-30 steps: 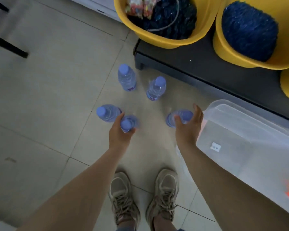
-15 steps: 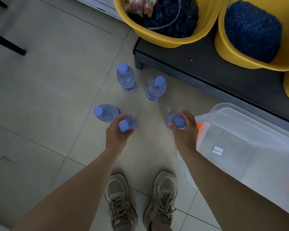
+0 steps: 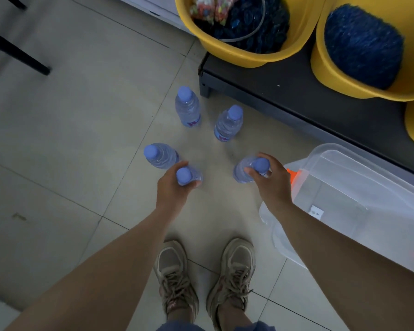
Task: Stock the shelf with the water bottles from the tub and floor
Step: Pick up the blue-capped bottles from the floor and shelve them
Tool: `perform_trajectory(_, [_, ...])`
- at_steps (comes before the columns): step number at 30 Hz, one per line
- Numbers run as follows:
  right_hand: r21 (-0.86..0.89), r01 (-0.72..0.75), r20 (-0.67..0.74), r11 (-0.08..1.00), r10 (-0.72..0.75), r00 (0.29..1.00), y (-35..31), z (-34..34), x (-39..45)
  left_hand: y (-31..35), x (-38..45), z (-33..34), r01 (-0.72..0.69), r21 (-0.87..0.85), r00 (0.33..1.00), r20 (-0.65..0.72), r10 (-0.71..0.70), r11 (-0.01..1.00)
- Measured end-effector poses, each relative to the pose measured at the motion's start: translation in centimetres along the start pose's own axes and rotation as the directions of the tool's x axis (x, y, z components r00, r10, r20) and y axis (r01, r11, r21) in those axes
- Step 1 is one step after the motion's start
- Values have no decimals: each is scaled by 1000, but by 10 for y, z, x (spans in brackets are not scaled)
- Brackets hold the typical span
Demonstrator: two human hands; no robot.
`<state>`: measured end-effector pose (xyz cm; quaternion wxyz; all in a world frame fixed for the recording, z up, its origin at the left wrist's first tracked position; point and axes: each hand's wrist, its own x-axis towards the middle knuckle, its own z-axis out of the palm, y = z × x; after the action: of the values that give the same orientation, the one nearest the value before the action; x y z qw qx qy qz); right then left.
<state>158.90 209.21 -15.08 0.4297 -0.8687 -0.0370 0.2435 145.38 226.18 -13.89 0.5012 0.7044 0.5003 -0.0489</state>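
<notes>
Several clear water bottles with blue caps stand on the tiled floor. My left hand (image 3: 171, 187) grips one bottle (image 3: 188, 176) by its neck. My right hand (image 3: 271, 180) is closed around another bottle (image 3: 245, 169) just below its cap. A third bottle (image 3: 159, 155) stands right beside my left hand. Farther off stand two more, one bottle (image 3: 187, 108) on the left and another bottle (image 3: 228, 124) near the shelf corner. The clear plastic tub (image 3: 354, 187) sits on the floor at the right, with no bottles visible inside. The dark low shelf (image 3: 285, 91) runs behind it.
Two yellow basins (image 3: 239, 53) with blue contents rest on the shelf, and part of a third shows at the right edge. A black furniture leg (image 3: 17, 53) crosses the floor at the upper left. My shoes (image 3: 206, 275) stand just behind the bottles.
My right hand has closed its fingers around the bottle by the tub. My left hand keeps its hold on its bottle. The view has shifted slightly.
</notes>
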Motion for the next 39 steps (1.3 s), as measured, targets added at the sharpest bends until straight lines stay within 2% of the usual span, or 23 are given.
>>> perform_trajectory(6, [44, 94, 10, 995, -94, 996, -83, -43, -50, 60, -55, -45, -12, -9, 1000, 0, 12, 1000])
perform_trajectory(13, [95, 296, -32, 950, -294, 955, -232, -111, -103, 187, -122, -134, -123, -44, 992, -19, 122, 991])
perform_trajectory(18, [69, 381, -45, 922, -378, 925, -356, -165, -142, 281, -174, -217, -238, -79, 970, 24, 241, 968])
perform_trajectory(24, [-78, 531, -19, 844, -534, 845, -508, -230, -199, 391, -239, -326, -381, -43, 922, 51, 383, 924])
perform_trajectory(31, [-91, 620, -35, 779, -625, 780, -676, -305, -264, 515, -314, -448, -566, 232, 816, 18, 578, 791])
perform_trajectory(34, [-148, 662, -66, 735, -675, 735, -742, -338, -286, 570, -345, -497, -630, 282, 761, 42, 647, 724])
perform_trajectory(39, [-116, 711, -149, 693, -720, 678, -836, -391, -318, 661, -395, -566, -718, 328, 660, 43, 750, 614])
